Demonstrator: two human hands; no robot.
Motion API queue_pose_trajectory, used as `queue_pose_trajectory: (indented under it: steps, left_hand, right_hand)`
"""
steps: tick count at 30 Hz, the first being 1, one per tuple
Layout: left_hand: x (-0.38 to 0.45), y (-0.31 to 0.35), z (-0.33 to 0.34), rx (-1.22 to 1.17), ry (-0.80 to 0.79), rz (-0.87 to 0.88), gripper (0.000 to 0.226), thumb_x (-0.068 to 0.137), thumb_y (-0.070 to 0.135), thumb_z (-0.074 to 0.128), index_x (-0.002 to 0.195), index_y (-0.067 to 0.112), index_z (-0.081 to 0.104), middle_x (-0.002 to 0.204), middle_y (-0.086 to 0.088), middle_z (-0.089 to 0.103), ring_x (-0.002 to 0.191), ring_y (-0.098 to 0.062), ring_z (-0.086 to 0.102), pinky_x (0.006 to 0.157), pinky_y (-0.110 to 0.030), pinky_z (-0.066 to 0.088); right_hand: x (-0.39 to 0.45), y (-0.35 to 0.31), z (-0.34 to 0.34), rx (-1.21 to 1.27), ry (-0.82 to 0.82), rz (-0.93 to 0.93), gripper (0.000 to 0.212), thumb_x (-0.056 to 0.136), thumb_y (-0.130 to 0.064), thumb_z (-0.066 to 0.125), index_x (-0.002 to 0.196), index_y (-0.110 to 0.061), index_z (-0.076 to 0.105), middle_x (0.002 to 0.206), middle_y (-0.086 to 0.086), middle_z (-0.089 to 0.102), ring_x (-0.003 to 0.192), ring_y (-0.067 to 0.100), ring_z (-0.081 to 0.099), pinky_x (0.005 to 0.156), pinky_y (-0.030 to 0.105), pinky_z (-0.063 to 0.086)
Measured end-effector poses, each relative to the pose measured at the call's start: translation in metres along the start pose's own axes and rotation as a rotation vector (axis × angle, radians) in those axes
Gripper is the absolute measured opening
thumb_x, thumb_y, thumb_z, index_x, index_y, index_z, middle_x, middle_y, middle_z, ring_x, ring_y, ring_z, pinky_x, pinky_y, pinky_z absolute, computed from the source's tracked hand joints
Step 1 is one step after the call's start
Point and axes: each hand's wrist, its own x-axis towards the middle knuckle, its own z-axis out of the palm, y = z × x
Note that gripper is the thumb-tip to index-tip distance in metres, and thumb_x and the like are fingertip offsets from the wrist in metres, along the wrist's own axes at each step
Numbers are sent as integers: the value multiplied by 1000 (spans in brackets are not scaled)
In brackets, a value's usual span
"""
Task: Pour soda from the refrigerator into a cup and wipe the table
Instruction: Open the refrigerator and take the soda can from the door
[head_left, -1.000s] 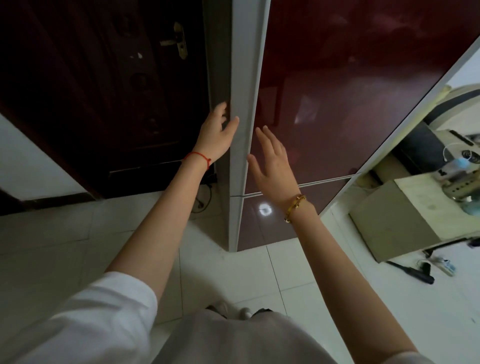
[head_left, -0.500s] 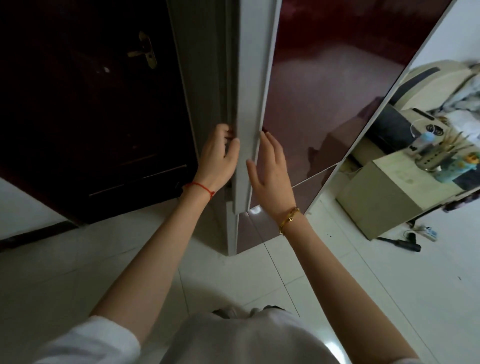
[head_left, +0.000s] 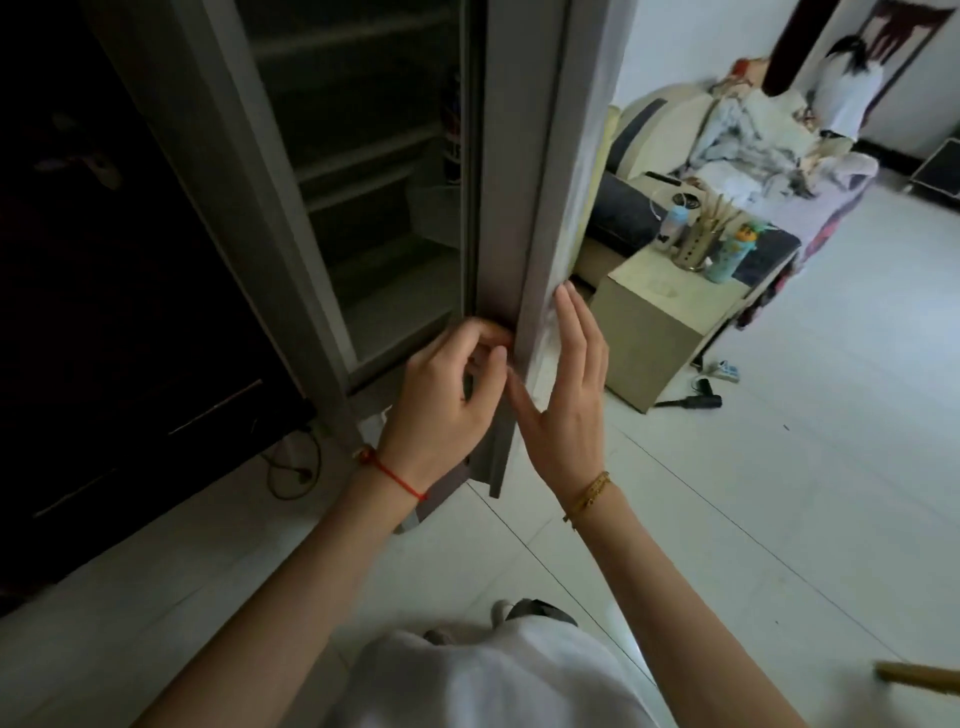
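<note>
- Fig.: fridge-opening step, head view. Refrigerator door (head_left: 524, 171) stands ajar, seen edge-on; the dim refrigerator interior (head_left: 363, 171) shows to the door's left w/ bare-looking shelves.
- Left hand (head_left: 447, 410): fingers (head_left: 485, 340) curled round the door's inner edge, low on the door; thumb (head_left: 496, 364) just beside that edge. A hooked grip on the door, not a flat push.
- Right hand (head_left: 566, 400): fingers straight and together, palm laid flat against the door's outer face, just right of the edge. Open, holding nothing.
- Step in hand (judged): opening the fridge, the first part of the task. No pouring or wiping begun.
- Soda: a dark upright shape (head_left: 453, 135) sits inside, just left of the door's edge and well above the hands; prob. a bottle, but too dim to confirm. No cup or wiping cloth in view.
- Next move (judged): swing the door wider, then free one hand to reach up and in for the bottle; the gap looks narrow for an arm as it stands.
- Right of the door, well apart: a small cabinet (head_left: 660, 332) bearing bottles and a utensil holder (head_left: 698, 241).
- Writing/brands: none legible. The bottles' printed patterns are too small and blurred to read; no label visible on the door.
</note>
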Motion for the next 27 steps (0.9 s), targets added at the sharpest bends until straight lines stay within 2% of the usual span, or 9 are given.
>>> queue_pose_trajectory:
  steps: [2, 4, 8, 11, 14, 17, 22, 27]
  left_hand:
    - [6, 12, 7, -17, -30, 79, 14, 98, 13, 54, 106, 8, 65, 101, 7, 66, 93, 17, 56, 82, 0, 43]
    - [12, 23, 15, -25, -26, 149, 15, 98, 10, 55, 108, 7, 66, 105, 0, 69, 98, 9, 58, 85, -1, 42]
    - [25, 38, 26, 1, 64, 264, 17, 96, 7, 56, 110, 5, 66, 106, -6, 70, 101, -2, 61, 90, -8, 47]
    - [37, 44, 34, -11, 125, 357, 18, 95, 5, 56, 110, 3, 65, 107, -11, 67, 101, -15, 64, 89, -22, 53]
    - [50, 46, 44, -18, 155, 406, 25, 94, 6, 55, 117, 2, 64, 119, -12, 62, 112, -20, 60, 94, -37, 53]
    - [63, 45, 58, 0, 137, 444, 33, 93, 6, 56, 126, 1, 60, 130, -14, 57, 125, -24, 53, 101, -43, 49]
    - [75, 48, 82, 13, 36, 450, 45, 92, 9, 56, 136, 3, 52, 142, -14, 50, 136, -27, 44, 107, -48, 43]
    - [85, 58, 110, 36, -19, 466, 49, 92, 9, 57, 140, 4, 48, 144, -13, 49, 138, -26, 42, 109, -49, 41]
  right_hand:
    - [-1, 10, -14, -38, 44, 5, 63, 93, -27, 58, 142, 5, 34, 149, 15, 35, 141, 22, 30, 117, 35, 28]
    - [-3, 21, -28, -77, 66, 7, 62, 93, -23, 59, 141, 6, 35, 148, 16, 37, 139, 25, 33, 117, 36, 29]
    - [-6, 39, -56, -152, 76, 39, 57, 94, -19, 57, 141, 5, 36, 148, 15, 39, 137, 28, 36, 113, 43, 33]
    - [-7, 53, -74, -200, 91, 76, 54, 97, -22, 51, 142, 4, 36, 148, 14, 39, 138, 26, 34, 115, 43, 31]
    - [-8, 68, -90, -233, 114, 114, 53, 99, -25, 47, 143, 2, 35, 149, 12, 38, 139, 25, 32, 113, 45, 33]
    - [-8, 83, -106, -274, 147, 161, 53, 100, -24, 46, 145, -2, 32, 152, 9, 33, 140, 24, 31, 108, 48, 39]
    - [-4, 110, -132, -411, 194, 200, 54, 99, -18, 50, 147, -2, 29, 154, 10, 32, 144, 24, 27, 114, 48, 32]
    - [5, 142, -155, -459, 218, 261, 53, 101, -20, 47, 148, -4, 27, 154, 9, 31, 144, 24, 26, 116, 47, 30]
